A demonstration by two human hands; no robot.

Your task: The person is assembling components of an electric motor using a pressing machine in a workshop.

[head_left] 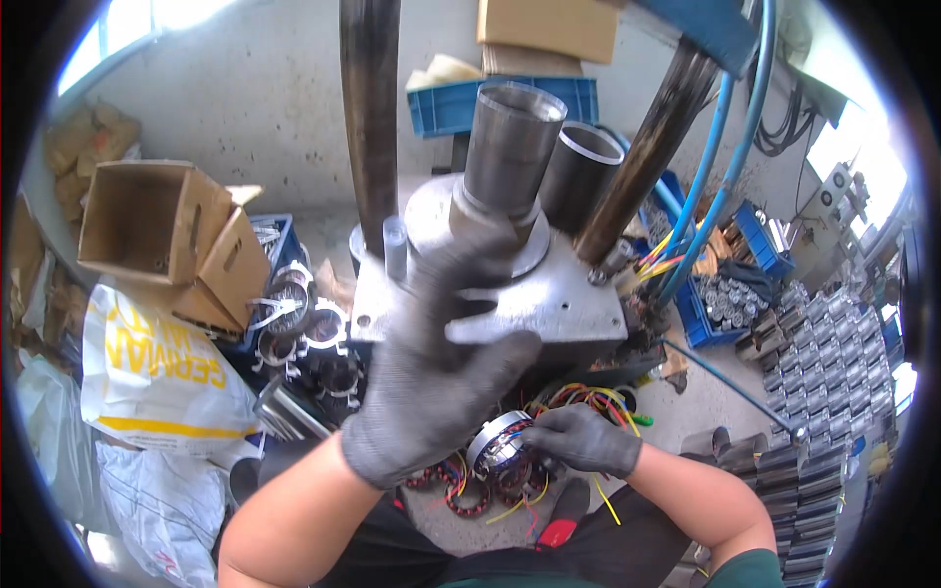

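My left hand (431, 363), in a dark grey glove, is raised over the front of a steel press plate (578, 314). Its thumb stands apart from the fingers, which are smeared by motion, and I see nothing held in it. Beyond the fingers an upright metal cylinder (512, 147) stands on a round base (431, 216) on the plate. Lower down, my right hand (585, 439), gloved too, grips a motor stator (500, 443), a silvery ring with windings inside. Coloured wires (588, 394) lie behind that hand; the fingertips are partly hidden.
Dark steel columns (371, 118) rise on both sides of the plate, with a second cylinder (580, 176) behind. More stators (469, 500) lie below my hands. Metal sleeves (823, 372) are stacked at right. Cardboard boxes (147, 220) and a white bag (157, 372) stand at left.
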